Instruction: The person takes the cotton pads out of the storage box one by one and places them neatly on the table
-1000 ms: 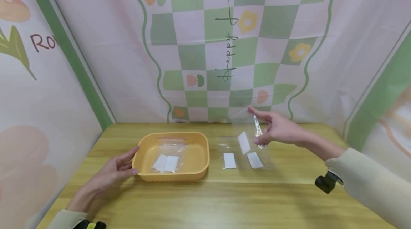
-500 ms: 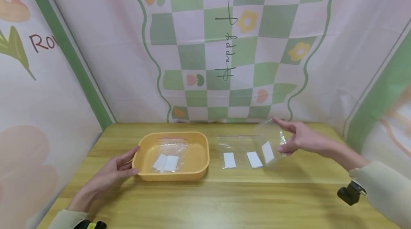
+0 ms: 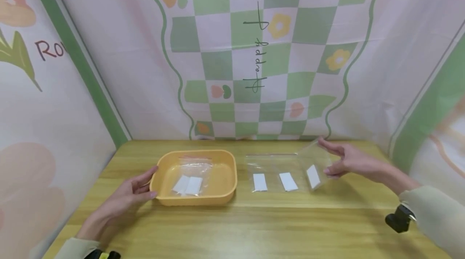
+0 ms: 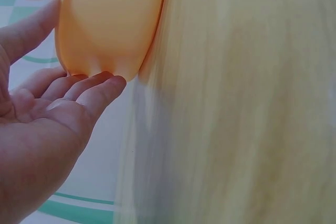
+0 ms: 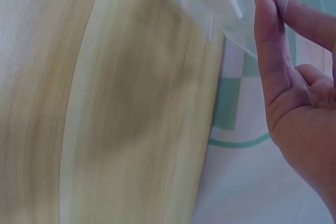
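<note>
At the left end of an orange-yellow plastic tray [image 3: 218,170], my left hand [image 3: 127,194] holds the outer wall between spread thumb and fingers; the left wrist view shows the fingertips [image 4: 116,81] against the tray wall. Inside the tray are clear zip bags [image 3: 194,166] with white rectangular pieces. At the table's right, my right hand [image 3: 348,162] pinches the edge of another clear zip bag [image 3: 314,156], held tilted with a white piece [image 3: 313,176] in it. The bag's top edge is pinched in the right wrist view, between the fingertips [image 5: 265,1].
Between tray and right hand, two clear bags lie flat, one with a white piece [image 3: 259,182], the other with a second white piece [image 3: 288,181]. Behind the wooden table [image 3: 225,230] hangs a printed cloth [image 3: 247,61].
My right hand has carried its zip bag rightward and lower, from above the flat bags to beside them. The left hand and tray have stayed put.
</note>
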Demonstrator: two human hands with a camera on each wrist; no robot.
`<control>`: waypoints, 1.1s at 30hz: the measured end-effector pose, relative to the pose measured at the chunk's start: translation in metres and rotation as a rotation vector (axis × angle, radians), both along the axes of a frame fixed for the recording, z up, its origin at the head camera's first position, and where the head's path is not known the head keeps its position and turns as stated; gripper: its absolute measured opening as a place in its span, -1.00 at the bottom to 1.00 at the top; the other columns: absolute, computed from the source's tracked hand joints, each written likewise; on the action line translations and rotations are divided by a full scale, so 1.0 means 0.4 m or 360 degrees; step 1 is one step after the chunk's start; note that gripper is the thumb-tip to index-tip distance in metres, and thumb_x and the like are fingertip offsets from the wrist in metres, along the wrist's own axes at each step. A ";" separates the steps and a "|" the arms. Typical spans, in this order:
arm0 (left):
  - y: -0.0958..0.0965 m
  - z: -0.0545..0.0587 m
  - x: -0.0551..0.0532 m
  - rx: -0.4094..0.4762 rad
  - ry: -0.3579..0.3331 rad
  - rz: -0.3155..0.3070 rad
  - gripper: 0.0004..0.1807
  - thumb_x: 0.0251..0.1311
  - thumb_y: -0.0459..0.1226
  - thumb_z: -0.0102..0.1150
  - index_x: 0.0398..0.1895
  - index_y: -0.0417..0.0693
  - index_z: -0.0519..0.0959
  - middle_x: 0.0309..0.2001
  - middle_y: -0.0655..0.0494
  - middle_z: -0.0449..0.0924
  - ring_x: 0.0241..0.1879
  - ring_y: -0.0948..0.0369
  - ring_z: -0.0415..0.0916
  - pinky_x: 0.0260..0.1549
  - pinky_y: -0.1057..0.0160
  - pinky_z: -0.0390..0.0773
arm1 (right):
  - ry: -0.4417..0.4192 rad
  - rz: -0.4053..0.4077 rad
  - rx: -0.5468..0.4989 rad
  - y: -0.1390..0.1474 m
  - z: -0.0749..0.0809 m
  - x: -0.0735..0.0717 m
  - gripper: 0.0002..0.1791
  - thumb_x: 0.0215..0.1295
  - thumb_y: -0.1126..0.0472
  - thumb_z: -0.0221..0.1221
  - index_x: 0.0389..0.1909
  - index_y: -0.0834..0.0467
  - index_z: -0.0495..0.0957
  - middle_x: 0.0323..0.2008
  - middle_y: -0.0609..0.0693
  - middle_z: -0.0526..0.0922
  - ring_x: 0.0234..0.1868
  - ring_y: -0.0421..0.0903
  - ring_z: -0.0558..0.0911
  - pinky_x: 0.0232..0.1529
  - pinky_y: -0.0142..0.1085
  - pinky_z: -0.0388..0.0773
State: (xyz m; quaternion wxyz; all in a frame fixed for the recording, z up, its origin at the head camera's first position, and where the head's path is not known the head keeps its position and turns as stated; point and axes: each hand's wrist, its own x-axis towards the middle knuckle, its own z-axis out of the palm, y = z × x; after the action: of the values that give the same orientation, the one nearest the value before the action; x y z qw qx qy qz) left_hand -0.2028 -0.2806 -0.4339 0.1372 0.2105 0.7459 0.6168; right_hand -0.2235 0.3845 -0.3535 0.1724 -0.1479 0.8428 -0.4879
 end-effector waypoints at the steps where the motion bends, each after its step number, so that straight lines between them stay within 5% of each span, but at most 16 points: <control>1: -0.001 -0.001 0.000 0.0000 -0.0004 0.0001 -0.08 0.41 -0.43 0.28 0.63 -0.42 -0.09 0.60 -0.42 -0.17 0.44 -0.45 0.13 0.22 0.30 0.52 | -0.0001 0.0005 -0.0013 0.004 -0.003 -0.002 0.22 0.26 0.34 0.42 0.67 0.28 -0.28 0.64 0.37 -0.29 -0.21 0.10 0.76 -0.08 -0.09 0.77; 17: 0.001 0.008 0.003 -0.0005 -0.0060 -0.0006 -0.06 0.42 -0.41 0.27 0.65 -0.38 -0.12 0.60 -0.41 -0.21 0.45 -0.43 0.13 0.22 0.26 0.53 | -0.0037 0.0075 -0.0039 0.028 -0.037 -0.025 0.19 0.30 0.37 0.37 0.67 0.29 -0.32 0.63 0.39 -0.32 -0.16 0.18 0.75 -0.04 -0.10 0.76; 24: 0.002 0.010 0.006 -0.0005 -0.0060 -0.0010 -0.07 0.44 -0.40 0.26 0.65 -0.39 -0.12 0.60 -0.42 -0.22 0.45 -0.44 0.12 0.22 0.27 0.54 | 0.0003 0.0040 0.0146 0.052 -0.068 -0.032 0.25 0.16 0.35 0.45 0.68 0.31 -0.23 0.63 0.40 -0.19 -0.53 -0.01 0.60 -0.40 -0.13 0.73; 33: -0.002 0.007 0.003 0.0008 -0.0077 -0.0020 -0.07 0.45 -0.41 0.25 0.65 -0.39 -0.13 0.61 -0.42 -0.23 0.46 -0.44 0.12 0.22 0.28 0.54 | 0.0013 0.0050 0.0237 0.063 -0.108 -0.034 0.28 0.11 0.35 0.50 0.64 0.42 -0.22 0.53 0.62 -0.21 -0.59 -0.01 0.58 -0.56 -0.12 0.70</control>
State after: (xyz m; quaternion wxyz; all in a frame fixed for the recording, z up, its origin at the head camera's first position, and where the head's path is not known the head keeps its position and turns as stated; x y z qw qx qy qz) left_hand -0.2016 -0.2812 -0.4309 0.1587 0.2005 0.7395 0.6227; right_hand -0.2373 0.4098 -0.3965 0.1872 -0.1499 0.8751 -0.4203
